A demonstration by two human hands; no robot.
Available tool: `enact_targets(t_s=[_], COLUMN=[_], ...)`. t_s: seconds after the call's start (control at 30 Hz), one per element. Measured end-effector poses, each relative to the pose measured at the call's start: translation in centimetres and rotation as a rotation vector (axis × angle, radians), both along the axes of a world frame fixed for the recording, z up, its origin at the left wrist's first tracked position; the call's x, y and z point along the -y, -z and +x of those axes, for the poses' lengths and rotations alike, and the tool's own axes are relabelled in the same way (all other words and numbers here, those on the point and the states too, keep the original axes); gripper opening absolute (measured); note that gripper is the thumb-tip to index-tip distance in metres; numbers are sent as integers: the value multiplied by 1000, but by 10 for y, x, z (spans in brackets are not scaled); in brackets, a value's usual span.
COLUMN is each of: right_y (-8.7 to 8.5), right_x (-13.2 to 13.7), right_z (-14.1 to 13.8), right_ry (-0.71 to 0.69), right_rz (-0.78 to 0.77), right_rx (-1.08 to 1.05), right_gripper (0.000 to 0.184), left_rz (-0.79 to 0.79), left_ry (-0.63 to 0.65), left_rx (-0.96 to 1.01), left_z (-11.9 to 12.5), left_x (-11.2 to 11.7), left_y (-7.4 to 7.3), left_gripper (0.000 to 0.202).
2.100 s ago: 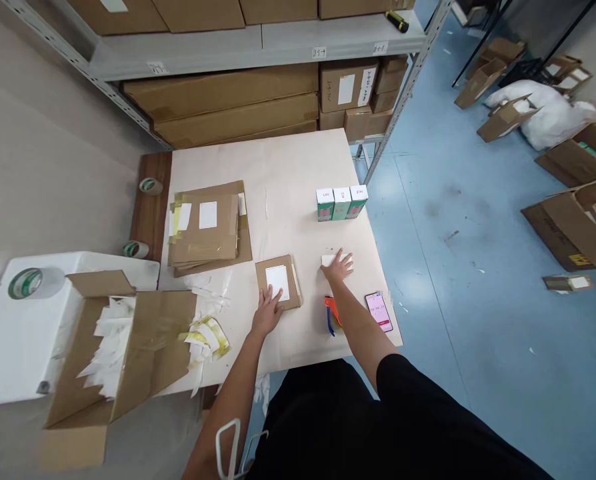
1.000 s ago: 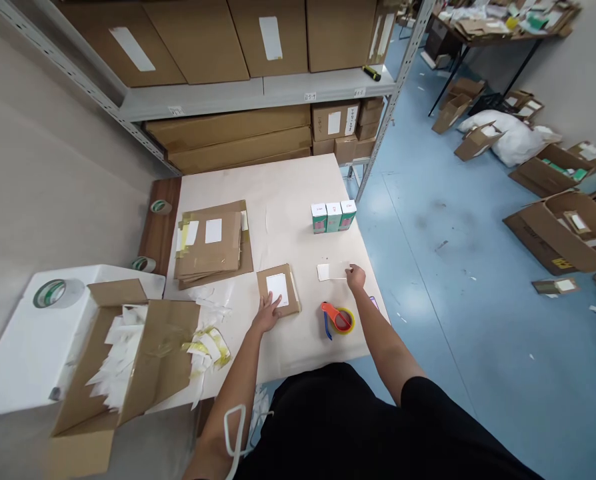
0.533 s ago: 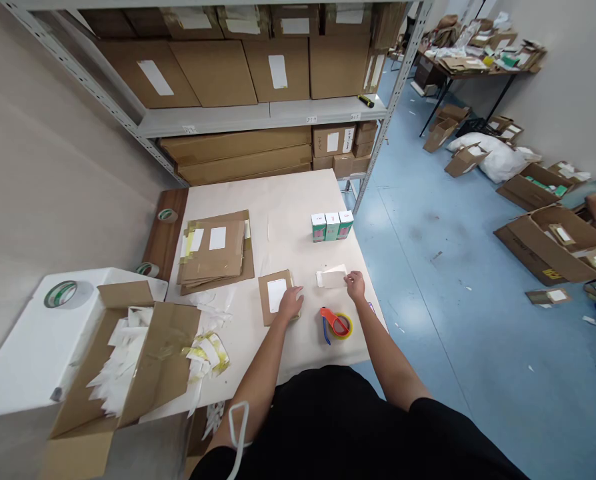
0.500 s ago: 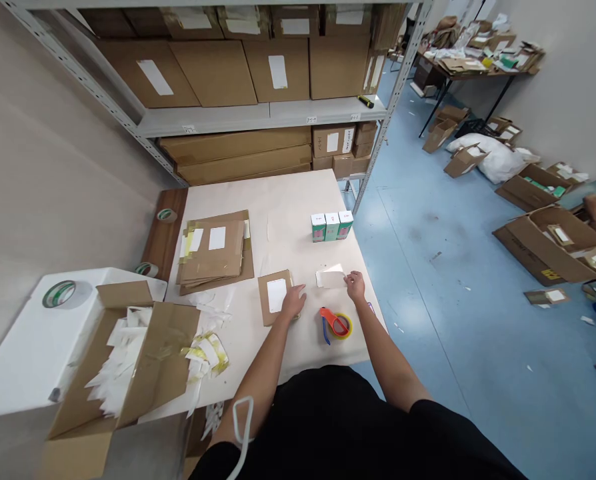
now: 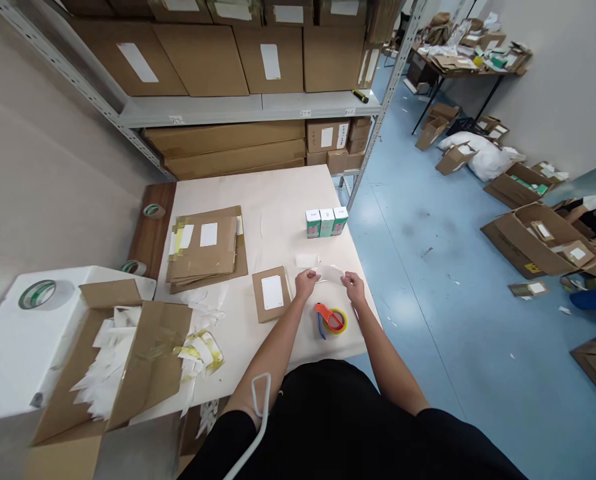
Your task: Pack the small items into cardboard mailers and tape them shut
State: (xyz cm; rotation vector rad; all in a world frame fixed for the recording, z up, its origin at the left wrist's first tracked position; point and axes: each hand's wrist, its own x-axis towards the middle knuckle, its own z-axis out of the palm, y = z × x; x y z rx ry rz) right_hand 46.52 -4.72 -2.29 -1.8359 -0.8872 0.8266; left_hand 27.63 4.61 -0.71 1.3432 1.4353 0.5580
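Note:
My left hand and my right hand both pinch a thin white label sheet just above the table, one hand at each end. A second white label lies flat beyond it. A small brown parcel with a white label rests left of my left hand. An orange and blue tape dispenser with a yellow roll sits just in front of my hands. Three green and white small boxes stand in a row farther back.
A stack of flattened cardboard lies at the left. An open carton of white paper scraps sits on a white bin with a tape roll. Shelving with cartons stands behind. Open boxes litter the blue floor.
My left hand left the small brown parcel and moved right to the label sheet. The right hand lifted the sheet, and both hands now hold it.

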Motion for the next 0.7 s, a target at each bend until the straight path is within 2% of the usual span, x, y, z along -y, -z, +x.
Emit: enact_targets(t_s=[0.1,0.23,0.3,0.4,0.47,0.53,0.6,0.7], right_y=[-5,-22,-31,-43,-47,-47,-46,-43], right_x=[5,10,9,4,-2,-7,-10,-12], right_z=[1,-3,-11,-30,-44,-54,-55,-44], right_ry=[73,123,63,-93,-160,-160,-114,-87], right_rz=[-74,-81,-80,-42,-5,-16,-66,-140], right_rx=[41,119,66,-137,-285,-355,-308,-144], right_gripper=[43,63,57,49,50,48,41,32], left_rz=[76,193,185,155,153,138,112,155], left_ry=[60,160,139,110,172,293,378,326], left_rx=[-8,-93,-142,-136,-37,84,141,42], left_z=[0,-10,-16,-19,-18,-17,-18,-25], left_x=[3,4,5,14,24,34,40,32], left_y=[-8,-20,-28,-38,-42,-42,-40,-38], left_gripper=[11,15,19,21,21,25,30,35])
